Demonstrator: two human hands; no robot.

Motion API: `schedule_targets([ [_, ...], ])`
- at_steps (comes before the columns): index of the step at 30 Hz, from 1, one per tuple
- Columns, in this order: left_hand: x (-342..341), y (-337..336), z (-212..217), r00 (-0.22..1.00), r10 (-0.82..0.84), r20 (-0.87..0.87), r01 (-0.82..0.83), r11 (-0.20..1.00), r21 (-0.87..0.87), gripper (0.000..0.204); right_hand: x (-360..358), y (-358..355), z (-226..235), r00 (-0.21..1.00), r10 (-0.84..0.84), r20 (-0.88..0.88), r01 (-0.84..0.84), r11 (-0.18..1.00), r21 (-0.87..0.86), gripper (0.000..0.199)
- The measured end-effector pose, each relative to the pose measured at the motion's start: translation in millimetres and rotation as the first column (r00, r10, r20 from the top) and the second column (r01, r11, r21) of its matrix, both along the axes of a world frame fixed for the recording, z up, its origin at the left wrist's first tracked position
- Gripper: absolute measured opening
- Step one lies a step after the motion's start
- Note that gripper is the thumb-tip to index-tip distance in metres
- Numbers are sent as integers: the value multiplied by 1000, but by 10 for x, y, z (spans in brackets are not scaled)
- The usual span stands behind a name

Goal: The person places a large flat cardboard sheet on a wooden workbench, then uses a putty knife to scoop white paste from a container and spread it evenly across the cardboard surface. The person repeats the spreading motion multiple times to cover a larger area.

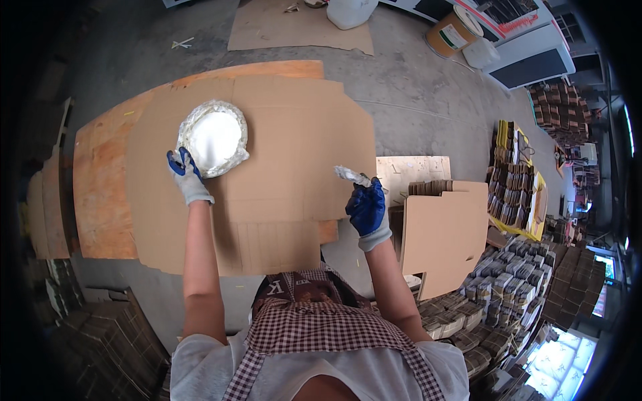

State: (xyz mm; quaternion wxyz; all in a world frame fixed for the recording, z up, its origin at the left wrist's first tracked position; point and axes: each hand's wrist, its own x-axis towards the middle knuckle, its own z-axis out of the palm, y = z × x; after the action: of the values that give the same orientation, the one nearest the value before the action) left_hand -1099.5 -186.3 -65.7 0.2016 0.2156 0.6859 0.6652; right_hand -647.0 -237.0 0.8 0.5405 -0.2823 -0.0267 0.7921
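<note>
On a flat cardboard sheet (281, 147) lies a round white basin-like thing (217, 140), its rim wrapped in crumpled clear plastic. My left hand (186, 175), in a grey glove with blue-coated fingers, grips the rim at its lower left. To the right, my right hand (367, 208) wears the same kind of glove. Its fingers are closed around a slim whitish thing with a crumpled surface (350, 175), which points left over the sheet's right edge. Its lower end is hidden in my fist, and its kind is unclear.
Under the sheet is a wooden board (103, 187). Folded cardboard pieces (441, 234) stand close by my right arm. Stacked bundles (511, 271) fill the right side. Beyond, a brown drum (449, 35) and a whitish plastic jug (351, 12) stand on the concrete floor.
</note>
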Motion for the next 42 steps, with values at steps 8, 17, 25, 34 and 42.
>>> schedule_targets([
  [8,846,-278,1027,536,-383,-753,471,875,-110,46,-150,115,33,956,-27,291,5,997,77,34],
  [17,1829,-135,86,254,-600,-759,244,799,-550,43,-406,748,65,792,-169,587,126,985,114,34],
  [25,1862,-100,89,144,-645,-750,200,762,-616,42,-857,1444,-266,543,-150,826,-113,962,249,34],
  [34,1842,-100,59,119,-703,-701,161,710,-685,46,-613,1616,13,61,-132,989,-228,963,142,36],
  [42,1868,-90,65,130,-686,-716,172,727,-665,46,-443,1527,6,253,-125,959,-280,940,196,37],
])
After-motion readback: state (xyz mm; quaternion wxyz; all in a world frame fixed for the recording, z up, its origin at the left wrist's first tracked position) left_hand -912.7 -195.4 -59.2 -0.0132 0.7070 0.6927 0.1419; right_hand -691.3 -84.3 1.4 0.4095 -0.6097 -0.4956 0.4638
